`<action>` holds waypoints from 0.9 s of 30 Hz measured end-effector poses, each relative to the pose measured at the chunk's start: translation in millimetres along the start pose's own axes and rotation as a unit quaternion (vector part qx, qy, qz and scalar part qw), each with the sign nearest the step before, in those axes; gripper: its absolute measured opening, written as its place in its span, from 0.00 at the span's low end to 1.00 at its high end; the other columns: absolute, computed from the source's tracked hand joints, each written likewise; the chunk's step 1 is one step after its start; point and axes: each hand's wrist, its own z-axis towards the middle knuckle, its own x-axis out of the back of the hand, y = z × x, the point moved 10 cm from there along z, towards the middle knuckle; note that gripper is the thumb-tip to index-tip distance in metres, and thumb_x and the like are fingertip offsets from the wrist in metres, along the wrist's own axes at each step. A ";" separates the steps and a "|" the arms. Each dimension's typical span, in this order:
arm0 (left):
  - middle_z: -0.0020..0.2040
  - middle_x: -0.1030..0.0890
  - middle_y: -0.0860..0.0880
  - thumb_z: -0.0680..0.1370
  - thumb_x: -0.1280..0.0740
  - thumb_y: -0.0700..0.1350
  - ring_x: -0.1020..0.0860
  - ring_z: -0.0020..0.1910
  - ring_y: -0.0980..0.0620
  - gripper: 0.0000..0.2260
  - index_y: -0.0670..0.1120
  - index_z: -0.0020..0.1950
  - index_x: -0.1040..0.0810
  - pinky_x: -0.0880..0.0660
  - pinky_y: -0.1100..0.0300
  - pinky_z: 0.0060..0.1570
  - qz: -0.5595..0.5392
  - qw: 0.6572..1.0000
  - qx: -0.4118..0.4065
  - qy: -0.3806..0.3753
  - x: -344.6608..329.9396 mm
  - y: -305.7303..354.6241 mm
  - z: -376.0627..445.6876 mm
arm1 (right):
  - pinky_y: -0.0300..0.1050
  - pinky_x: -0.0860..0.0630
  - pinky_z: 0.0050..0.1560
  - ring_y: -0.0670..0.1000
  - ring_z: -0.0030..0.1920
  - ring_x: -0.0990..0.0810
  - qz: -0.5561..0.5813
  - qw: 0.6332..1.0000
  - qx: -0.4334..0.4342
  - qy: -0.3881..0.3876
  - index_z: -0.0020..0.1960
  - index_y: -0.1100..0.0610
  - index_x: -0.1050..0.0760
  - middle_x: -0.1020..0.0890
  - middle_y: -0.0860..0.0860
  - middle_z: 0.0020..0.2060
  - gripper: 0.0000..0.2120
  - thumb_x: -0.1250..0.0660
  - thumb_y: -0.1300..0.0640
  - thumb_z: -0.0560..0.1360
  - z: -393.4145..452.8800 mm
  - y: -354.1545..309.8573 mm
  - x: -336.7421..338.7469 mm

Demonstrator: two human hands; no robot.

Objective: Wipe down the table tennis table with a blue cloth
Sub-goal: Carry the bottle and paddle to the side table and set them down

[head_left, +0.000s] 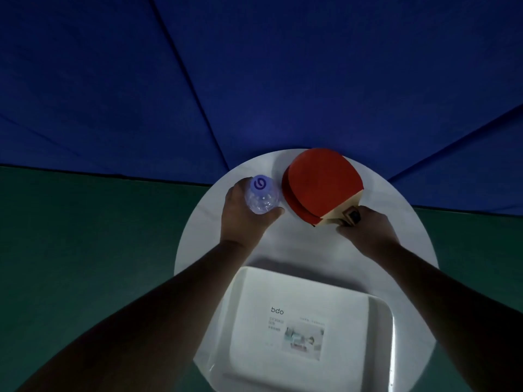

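dark blue table tennis table (254,80) beyond

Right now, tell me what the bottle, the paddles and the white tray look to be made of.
Bottle: clear thin plastic, glossy; light shows through its ribbed body, purple cap.
Paddles: matte red rubber faces over pale wood, bare at the handle; two seem stacked.
White tray: probably moulded plastic, smooth and slightly shiny, with rounded raised rim and a paper label.

Round white table (402,227) is crowded; your left hand (243,219) grips the water bottle (261,198) far-left, right hand (368,230) holds the stacked red paddles (319,185) far-right; narrow gap btwn bottle and paddles; white tray (300,292) fills the near half; bare strip btwn tray and hands, w/ open rim at both sides.
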 end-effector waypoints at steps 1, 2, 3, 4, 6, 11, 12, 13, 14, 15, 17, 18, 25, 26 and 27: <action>0.48 0.21 0.57 0.63 0.19 0.50 0.21 0.50 0.55 0.25 0.59 0.55 0.27 0.24 0.65 0.53 -0.002 1.000 0.002 0.003 -0.7 -1.6 2.6 | 0.39 0.33 0.30 0.46 0.35 0.23 -0.001 1.000 0.002 -0.002 0.44 0.53 0.26 0.22 0.48 0.34 0.12 0.26 0.49 0.70 4.2 -1.5 -1.4; 0.46 0.23 0.61 0.63 0.19 0.50 0.22 0.49 0.59 0.25 0.63 0.53 0.28 0.26 0.70 0.51 -0.005 1.000 -0.003 0.009 -0.1 0.2 3.4 | 0.38 0.34 0.30 0.46 0.35 0.24 -0.001 1.000 0.005 -0.003 0.45 0.54 0.26 0.22 0.48 0.34 0.12 0.26 0.49 0.70 6.1 -2.5 -1.9; 0.44 0.24 0.64 0.63 0.19 0.49 0.22 0.48 0.64 0.26 0.68 0.51 0.29 0.27 0.75 0.48 -0.005 1.000 -0.010 0.014 1.0 3.4 4.1 | 0.38 0.34 0.30 0.45 0.35 0.24 -0.001 1.000 0.007 -0.003 0.45 0.54 0.26 0.22 0.48 0.35 0.11 0.26 0.50 0.70 7.8 -3.9 -2.2; 0.42 0.25 0.66 0.63 0.19 0.49 0.24 0.48 0.68 0.27 0.70 0.50 0.30 0.29 0.78 0.46 -0.004 1.000 -0.013 0.017 1.4 6.3 4.7 | 0.38 0.34 0.30 0.46 0.35 0.24 -0.004 1.000 0.009 -0.004 0.44 0.54 0.26 0.21 0.49 0.35 0.11 0.26 0.50 0.70 9.5 -4.9 -2.7; 0.42 0.26 0.67 0.64 0.19 0.47 0.25 0.49 0.71 0.27 0.68 0.50 0.30 0.31 0.81 0.44 -0.004 1.000 -0.010 0.026 2.2 5.8 4.6 | 0.40 0.30 0.33 0.47 0.36 0.23 -0.021 1.000 0.010 -0.006 0.44 0.54 0.26 0.21 0.50 0.37 0.11 0.27 0.50 0.70 11.3 -7.6 -4.9; 0.59 0.23 0.52 0.62 0.17 0.51 0.24 0.57 0.56 0.39 0.48 0.68 0.30 0.26 0.73 0.52 -0.027 0.997 0.069 0.015 -3.1 -15.7 -0.4 | 0.53 0.19 0.49 0.54 0.45 0.19 -0.069 0.997 0.018 -0.031 0.54 0.58 0.25 0.20 0.54 0.45 0.19 0.26 0.47 0.72 6.4 -10.7 -15.4; 0.62 0.23 0.49 0.62 0.17 0.51 0.24 0.59 0.52 0.41 0.46 0.70 0.32 0.25 0.68 0.56 -0.029 0.997 0.076 0.010 -3.8 -16.6 -1.5 | 0.54 0.19 0.50 0.55 0.47 0.19 -0.072 0.997 0.018 -0.035 0.56 0.59 0.26 0.20 0.55 0.47 0.21 0.26 0.47 0.72 5.2 -10.9 -15.9; 0.63 0.24 0.48 0.62 0.17 0.51 0.24 0.61 0.50 0.42 0.46 0.71 0.33 0.24 0.62 0.58 -0.031 0.996 0.080 0.007 -3.2 -16.9 -3.2 | 0.54 0.20 0.51 0.56 0.48 0.20 -0.074 0.996 0.016 -0.038 0.58 0.59 0.26 0.21 0.56 0.49 0.22 0.26 0.47 0.72 3.6 -10.8 -16.0; 0.64 0.24 0.48 0.61 0.17 0.51 0.25 0.61 0.49 0.43 0.46 0.71 0.33 0.23 0.58 0.59 -0.031 0.996 0.086 0.005 -2.1 -17.2 -5.7 | 0.53 0.20 0.51 0.56 0.49 0.20 -0.077 0.996 0.013 -0.040 0.59 0.59 0.27 0.22 0.56 0.50 0.23 0.26 0.48 0.72 1.8 -10.4 -15.3; 0.65 0.25 0.48 0.61 0.17 0.52 0.25 0.62 0.50 0.43 0.47 0.71 0.33 0.24 0.59 0.57 -0.028 0.995 0.095 0.004 -0.1 -18.6 -9.4 | 0.51 0.21 0.49 0.55 0.49 0.21 -0.078 0.996 0.011 -0.039 0.60 0.59 0.27 0.22 0.56 0.50 0.23 0.26 0.48 0.72 -0.7 -10.2 -13.5; 0.66 0.27 0.50 0.61 0.17 0.53 0.27 0.62 0.53 0.45 0.49 0.73 0.35 0.28 0.64 0.53 -0.015 0.992 0.124 0.002 6.4 -24.0 -19.9 | 0.47 0.25 0.45 0.54 0.46 0.23 -0.077 0.997 0.011 -0.027 0.59 0.60 0.26 0.24 0.55 0.48 0.22 0.26 0.49 0.72 -8.8 -10.9 -7.1; 0.67 0.28 0.50 0.61 0.17 0.54 0.28 0.62 0.54 0.46 0.50 0.74 0.36 0.30 0.65 0.52 -0.009 0.990 0.141 0.000 10.9 -28.1 -27.1 | 0.47 0.25 0.44 0.54 0.46 0.23 -0.073 0.997 0.012 -0.019 0.59 0.59 0.26 0.24 0.55 0.47 0.22 0.26 0.49 0.72 -14.3 -11.1 -3.8; 0.66 0.27 0.49 0.69 0.24 0.57 0.26 0.61 0.53 0.32 0.52 0.70 0.29 0.34 0.65 0.54 0.015 0.977 0.212 0.011 63.8 -45.1 -104.9 | 0.57 0.27 0.63 0.60 0.65 0.28 -0.043 0.999 0.029 0.013 0.71 0.59 0.31 0.25 0.59 0.64 0.32 0.28 0.46 0.73 -72.8 -24.0 1.9; 0.65 0.26 0.50 0.70 0.25 0.57 0.26 0.61 0.53 0.30 0.52 0.69 0.28 0.34 0.66 0.55 0.012 0.975 0.223 0.020 74.9 -48.3 -120.0 | 0.58 0.28 0.65 0.61 0.67 0.29 -0.041 0.998 0.039 0.018 0.73 0.58 0.32 0.26 0.59 0.67 0.33 0.28 0.46 0.74 -84.2 -30.8 1.3; 0.66 0.26 0.50 0.71 0.25 0.57 0.26 0.62 0.53 0.28 0.52 0.69 0.28 0.35 0.66 0.56 0.008 0.972 0.235 0.029 86.5 -51.6 -136.2 | 0.58 0.29 0.66 0.61 0.69 0.30 -0.036 0.998 0.051 0.020 0.75 0.58 0.33 0.27 0.59 0.69 0.34 0.28 0.46 0.74 -96.5 -39.4 0.1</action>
